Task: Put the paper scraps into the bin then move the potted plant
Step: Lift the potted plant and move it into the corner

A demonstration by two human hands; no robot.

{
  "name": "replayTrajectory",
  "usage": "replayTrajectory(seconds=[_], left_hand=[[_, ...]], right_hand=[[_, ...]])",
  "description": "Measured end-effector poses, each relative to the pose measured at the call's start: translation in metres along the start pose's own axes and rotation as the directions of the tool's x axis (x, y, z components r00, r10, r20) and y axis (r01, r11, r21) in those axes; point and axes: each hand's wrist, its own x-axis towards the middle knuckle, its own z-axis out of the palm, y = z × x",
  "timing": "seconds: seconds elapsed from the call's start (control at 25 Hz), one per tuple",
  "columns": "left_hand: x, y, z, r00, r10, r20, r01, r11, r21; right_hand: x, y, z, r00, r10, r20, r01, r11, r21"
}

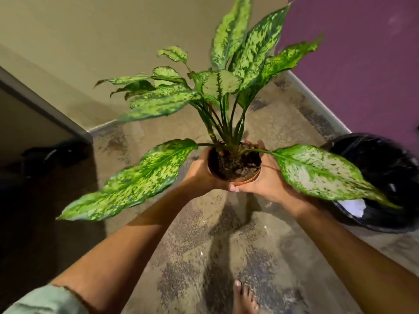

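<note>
1. Looking down at a speckled stone floor [199,225], running back to a corner where a beige wall [108,41] is meeting a purple wall [362,64], a pale skirting strip lining the foot of both.
2. Showing a dark doorway [34,137] at the left, with dim shapes inside too dark to tell.
3. Standing at the right against the purple wall: a bin [383,177] lined with a black bag, white paper scraps [352,208] lying inside.
4. Being held up off the floor, mid-frame and left of the bin: a potted plant [234,165] with mottled green leaves, one leaf hanging over the bin's rim.
5. Gripping the pot from either side: left hand [201,171] and right hand [264,177], fingers curled round its wall.
6. Standing below: a bare foot [243,298].
</note>
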Motion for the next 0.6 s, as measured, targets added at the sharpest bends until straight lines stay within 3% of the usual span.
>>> replayTrajectory(seconds=[0.2, 0.32, 0.4, 0.6], left_hand=[[0.0, 0.134, -0.037, 0.999, -0.015, 0.028, 0.017, 0.999, -0.039], [0.004, 0.202, -0.054, 0.997, 0.023, 0.073, -0.015, 0.995, -0.102], [0.011, 0.234, -0.064, 0.995, 0.048, 0.088, -0.039, 0.993, -0.109], [0.061, 0.263, -0.103, 0.998, 0.048, 0.037, -0.05, 0.998, 0.046]], right_hand=[[0.011, -0.103, -0.059, 0.996, 0.053, -0.077, -0.048, 0.997, 0.062], [0.024, -0.155, -0.088, 0.997, 0.065, -0.028, -0.065, 0.998, 0.007], [0.032, -0.184, -0.104, 0.995, 0.094, -0.013, -0.094, 0.996, -0.001], [0.078, -0.224, -0.127, 0.982, 0.1, -0.159, -0.127, 0.977, -0.172]])
